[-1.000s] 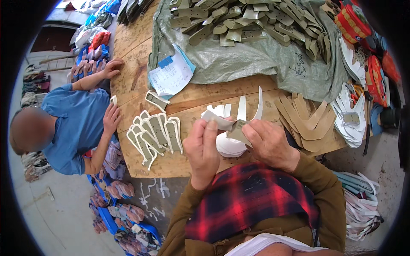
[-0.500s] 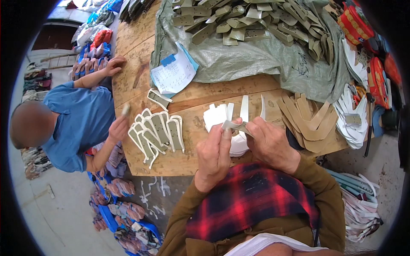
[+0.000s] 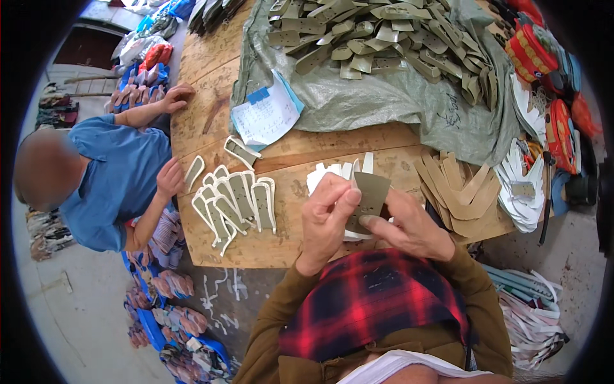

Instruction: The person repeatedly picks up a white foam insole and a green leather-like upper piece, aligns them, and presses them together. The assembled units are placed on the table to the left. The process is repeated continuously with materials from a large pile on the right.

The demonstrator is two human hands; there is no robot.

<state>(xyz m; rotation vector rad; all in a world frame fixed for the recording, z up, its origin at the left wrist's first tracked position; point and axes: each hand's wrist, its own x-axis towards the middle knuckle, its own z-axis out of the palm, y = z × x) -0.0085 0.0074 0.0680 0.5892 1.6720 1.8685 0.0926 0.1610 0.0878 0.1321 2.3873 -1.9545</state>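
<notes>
Above the table's near edge I hold an olive, curved plate with small holes (image 3: 371, 192), turned nearly upright. My right hand (image 3: 416, 227) grips its lower right part, the thumb lying on its face. At its upper left edge, the fingers of my left hand (image 3: 327, 214) pinch a thin white strip (image 3: 356, 169) against the plate. White cut pieces (image 3: 317, 174) lie on the table behind my hands, partly hidden. To the left is an overlapping group of olive plates with white edging (image 3: 238, 195); another edged plate (image 3: 242, 152) lies just beyond them.
A large heap of olive plates (image 3: 377, 38) covers a green woven sheet (image 3: 358, 105) at the back. A written paper (image 3: 265, 118) rests by it. Tan V-shaped pieces (image 3: 464, 195) and white pieces (image 3: 523, 198) lie right. A person in blue (image 3: 121, 173) sits left.
My hands have turned the olive plate from nearly edge-on to upright, its face showing. The other person's hand has set an edged plate on the table beside the group and drawn back.
</notes>
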